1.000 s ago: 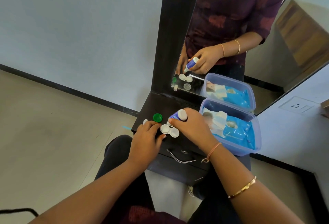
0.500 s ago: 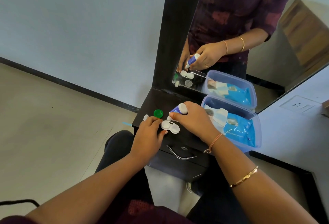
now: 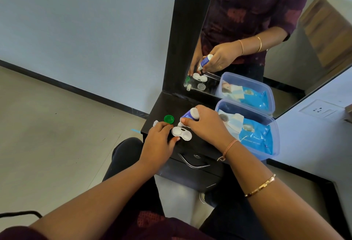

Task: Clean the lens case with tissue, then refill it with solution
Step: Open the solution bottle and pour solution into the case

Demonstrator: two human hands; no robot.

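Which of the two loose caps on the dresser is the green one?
The green cap lies just beyond the left hand; the white cap sits left of it, at the dresser's edge.

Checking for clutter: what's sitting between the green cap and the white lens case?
In the head view, only the left hand's fingertips lie between the round green cap and the white twin-well lens case.

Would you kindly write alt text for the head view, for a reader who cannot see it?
A right hand tips a blue solution bottle nozzle-down over an open white lens case on a dark cabinet, while the left hand steadies the case. A green cap lies beside it, a clear box to the right, a mirror behind.
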